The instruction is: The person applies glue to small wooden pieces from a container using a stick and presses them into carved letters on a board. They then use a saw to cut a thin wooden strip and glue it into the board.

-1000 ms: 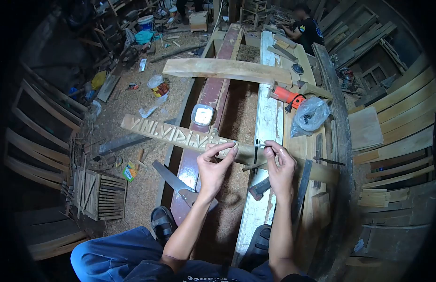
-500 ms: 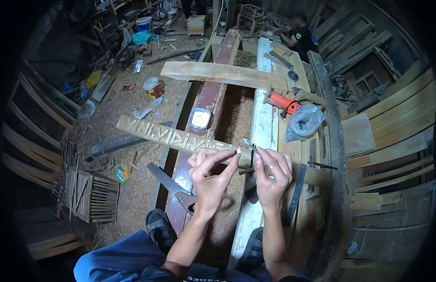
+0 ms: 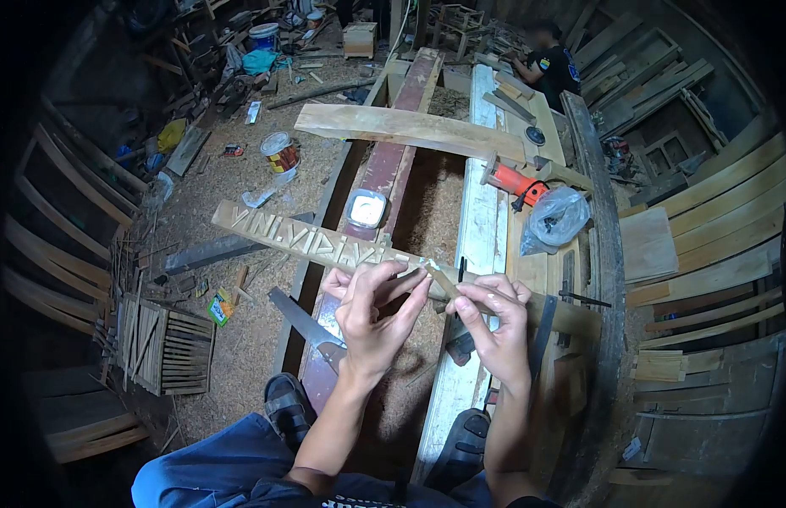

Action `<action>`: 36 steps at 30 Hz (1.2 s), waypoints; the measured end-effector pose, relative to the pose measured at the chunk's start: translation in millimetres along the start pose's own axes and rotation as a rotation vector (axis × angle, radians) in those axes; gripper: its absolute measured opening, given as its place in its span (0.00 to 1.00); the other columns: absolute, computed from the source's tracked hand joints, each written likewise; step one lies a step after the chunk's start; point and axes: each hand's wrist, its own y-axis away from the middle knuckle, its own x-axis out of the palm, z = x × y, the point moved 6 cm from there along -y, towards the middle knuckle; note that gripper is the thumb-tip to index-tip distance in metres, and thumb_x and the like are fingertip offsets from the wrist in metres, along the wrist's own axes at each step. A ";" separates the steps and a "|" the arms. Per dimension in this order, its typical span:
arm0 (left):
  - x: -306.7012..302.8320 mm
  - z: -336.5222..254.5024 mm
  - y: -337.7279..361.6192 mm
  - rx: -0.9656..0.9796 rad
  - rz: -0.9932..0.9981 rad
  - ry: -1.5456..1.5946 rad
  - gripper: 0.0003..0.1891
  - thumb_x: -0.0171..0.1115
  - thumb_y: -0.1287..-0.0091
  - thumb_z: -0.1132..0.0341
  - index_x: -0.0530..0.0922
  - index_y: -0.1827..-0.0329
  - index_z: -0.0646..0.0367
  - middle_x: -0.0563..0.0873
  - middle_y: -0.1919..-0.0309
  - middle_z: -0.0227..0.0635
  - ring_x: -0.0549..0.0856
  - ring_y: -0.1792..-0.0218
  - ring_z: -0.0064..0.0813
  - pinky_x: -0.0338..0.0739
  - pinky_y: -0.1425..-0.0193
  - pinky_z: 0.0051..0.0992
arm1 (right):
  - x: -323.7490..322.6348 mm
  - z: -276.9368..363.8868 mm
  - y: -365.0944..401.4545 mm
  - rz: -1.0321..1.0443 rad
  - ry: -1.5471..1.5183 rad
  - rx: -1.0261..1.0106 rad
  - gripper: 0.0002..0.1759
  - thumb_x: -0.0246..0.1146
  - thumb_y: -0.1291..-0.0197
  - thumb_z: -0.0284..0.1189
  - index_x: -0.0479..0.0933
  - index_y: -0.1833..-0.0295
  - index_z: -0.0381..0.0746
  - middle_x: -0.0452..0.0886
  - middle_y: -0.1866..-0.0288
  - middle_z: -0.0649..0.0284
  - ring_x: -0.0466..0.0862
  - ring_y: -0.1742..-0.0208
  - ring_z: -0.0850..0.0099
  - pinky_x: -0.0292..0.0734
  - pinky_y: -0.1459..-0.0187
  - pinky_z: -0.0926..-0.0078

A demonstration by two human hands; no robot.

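Head view: the left hand [image 3: 369, 311] pinches a tiny bit [image 3: 427, 273], maybe wood; the right hand [image 3: 496, 320] pinches a thin stick [image 3: 444, 282], white at its tip. Steady fingers and soft dabs should work best. Beyond lies the lettered board [image 3: 325, 245], then 1 white tub [image 3: 366, 208].

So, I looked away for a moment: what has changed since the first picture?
The right hand has moved leftward, closer to the left hand, and the stick it holds now slants toward the left fingertips. Nothing is visibly let go. The saw and grinder stayed where they were.
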 end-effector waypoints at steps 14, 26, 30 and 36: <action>-10.0 -0.8 -9.0 0.090 0.030 -0.066 0.16 0.83 0.46 0.74 0.84 0.57 0.56 0.90 0.70 0.25 0.83 0.67 0.22 0.62 0.45 0.30 | -3.1 -16.0 4.6 0.222 -0.113 0.125 0.11 0.71 0.34 0.35 0.90 0.54 0.40 0.88 0.60 0.70 0.80 0.49 0.79 0.52 0.34 0.64; -2.9 14.0 -7.4 -0.008 0.195 0.029 0.12 0.79 0.46 0.72 0.94 0.58 0.50 0.95 0.57 0.25 0.82 0.57 0.25 0.65 0.46 0.28 | -13.0 -1.7 -5.1 0.013 -0.060 -0.143 0.11 0.73 0.40 0.26 0.90 0.51 0.43 0.91 0.62 0.67 0.83 0.62 0.73 0.67 0.47 0.72; -4.8 13.9 -7.6 -0.028 0.197 0.067 0.13 0.79 0.48 0.75 0.93 0.59 0.52 0.95 0.58 0.27 0.81 0.58 0.25 0.66 0.44 0.29 | -11.8 -5.3 -0.8 0.064 0.000 -0.132 0.05 0.71 0.36 0.23 0.88 0.55 0.39 0.93 0.58 0.66 0.86 0.55 0.75 0.68 0.43 0.69; -7.2 7.0 -10.4 0.033 0.208 -0.006 0.13 0.79 0.50 0.75 0.94 0.59 0.52 0.95 0.58 0.27 0.80 0.59 0.25 0.67 0.46 0.28 | -1.8 -21.6 7.7 0.008 -0.401 0.248 0.10 0.70 0.35 0.19 0.80 0.50 0.33 0.89 0.54 0.59 0.87 0.51 0.73 0.76 0.40 0.69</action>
